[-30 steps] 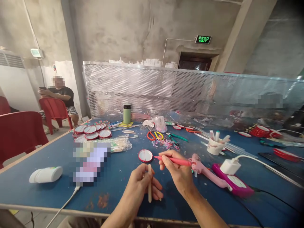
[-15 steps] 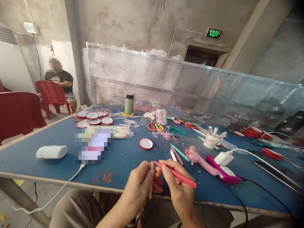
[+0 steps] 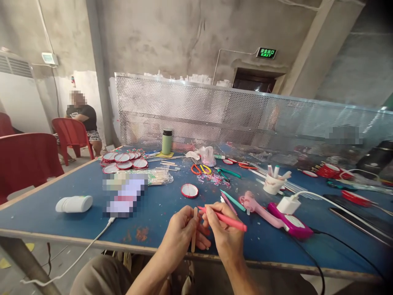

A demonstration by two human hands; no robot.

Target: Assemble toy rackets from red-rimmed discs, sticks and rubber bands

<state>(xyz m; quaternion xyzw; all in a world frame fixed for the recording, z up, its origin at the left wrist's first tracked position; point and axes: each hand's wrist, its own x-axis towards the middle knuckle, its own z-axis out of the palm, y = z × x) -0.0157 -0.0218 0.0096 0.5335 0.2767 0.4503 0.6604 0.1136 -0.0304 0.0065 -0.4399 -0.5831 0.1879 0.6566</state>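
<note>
My left hand [image 3: 181,233] pinches a flat wooden craft stick [image 3: 194,230], held upright over the near edge of the blue table [image 3: 61,227]. My right hand [image 3: 225,235] grips a red marker [image 3: 224,219] like a pen, its tip touching the upper part of the stick. A small round red-rimmed mirror [image 3: 189,190] lies on the table just beyond my hands. Loose markers [image 3: 231,200] in teal, pink and white lie to the right of it.
A pink glue gun [image 3: 258,207], a magenta device [image 3: 291,224] and a white charger [image 3: 287,204] with cable lie to the right. Paper cup [image 3: 272,184], scissors [image 3: 201,168], green flask [image 3: 166,142], several mirrors [image 3: 123,159], stick packs, white bottle [image 3: 74,203]. A person sits on a red chair far left.
My hands have drawn back from the table middle to its near edge, still holding stick and marker. The view has shifted, tilting down and then slightly back up.
</note>
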